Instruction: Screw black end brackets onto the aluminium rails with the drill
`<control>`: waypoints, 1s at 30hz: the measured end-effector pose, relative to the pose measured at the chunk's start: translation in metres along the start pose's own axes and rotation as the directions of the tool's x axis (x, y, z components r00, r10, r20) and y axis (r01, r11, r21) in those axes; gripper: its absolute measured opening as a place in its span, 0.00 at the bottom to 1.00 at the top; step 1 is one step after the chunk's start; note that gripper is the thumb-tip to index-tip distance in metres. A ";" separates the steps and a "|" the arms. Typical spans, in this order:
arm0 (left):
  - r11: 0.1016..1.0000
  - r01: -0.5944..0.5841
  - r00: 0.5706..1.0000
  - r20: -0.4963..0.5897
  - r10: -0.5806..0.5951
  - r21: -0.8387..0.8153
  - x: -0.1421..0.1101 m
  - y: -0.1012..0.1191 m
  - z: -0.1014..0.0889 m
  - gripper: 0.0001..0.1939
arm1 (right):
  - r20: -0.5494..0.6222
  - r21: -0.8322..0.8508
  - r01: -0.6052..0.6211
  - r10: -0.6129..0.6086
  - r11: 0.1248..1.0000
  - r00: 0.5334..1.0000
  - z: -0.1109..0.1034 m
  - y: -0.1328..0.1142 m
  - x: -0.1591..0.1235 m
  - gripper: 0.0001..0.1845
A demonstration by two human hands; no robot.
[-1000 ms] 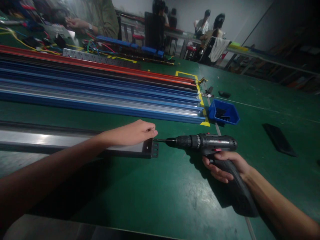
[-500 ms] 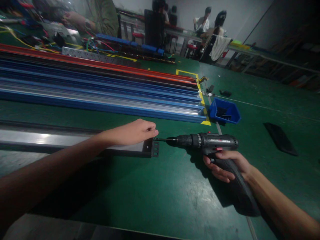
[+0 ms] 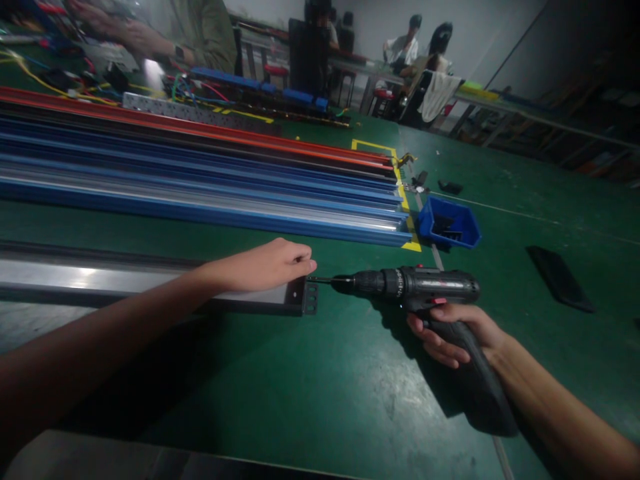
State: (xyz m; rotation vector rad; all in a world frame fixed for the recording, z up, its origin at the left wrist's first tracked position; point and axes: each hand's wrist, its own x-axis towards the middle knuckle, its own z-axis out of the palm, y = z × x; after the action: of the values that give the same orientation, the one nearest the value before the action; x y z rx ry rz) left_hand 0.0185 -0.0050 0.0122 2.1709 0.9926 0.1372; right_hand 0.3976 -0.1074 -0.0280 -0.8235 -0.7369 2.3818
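My right hand is wrapped around the handle of a black cordless drill, which lies level and points left. From its chuck a long thin bit reaches the end of a long silver and dark metal profile. A black end piece with holes caps that profile. My left hand lies over the profile's right end, closed around its far side, with thumb and fingertips beside the bit's tip. Most of its fingers are hidden from sight, and the exact contact point of the bit is covered too.
Blue rails and an orange rail lie behind the profile. A blue bin with dark parts stands right of them. A flat black piece lies farther right. Across the green table a co-worker's sleeve shows near wires.
The drill's body has tilted very slightly while its bit stays at the profile's end. My left hand holds its place. The co-worker's hands across the table have shifted.
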 end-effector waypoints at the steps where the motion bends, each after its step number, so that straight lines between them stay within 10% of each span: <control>1: 1.000 0.004 1.000 0.000 -0.004 0.000 0.000 0.000 0.000 0.23 | 0.002 0.001 0.001 -0.001 1.000 1.000 0.000 0.000 0.000 0.15; 30: 1.000 0.000 1.000 0.000 0.000 -0.010 0.002 -0.001 0.001 0.22 | 0.009 0.030 0.003 -0.003 1.000 1.000 0.000 0.000 -0.001 0.15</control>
State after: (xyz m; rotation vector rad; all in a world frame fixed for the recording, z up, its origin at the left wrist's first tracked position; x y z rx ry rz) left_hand 0.0190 -0.0038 0.0104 2.1618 0.9898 0.1420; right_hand 0.3982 -0.1083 -0.0275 -0.7991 -0.7035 2.3896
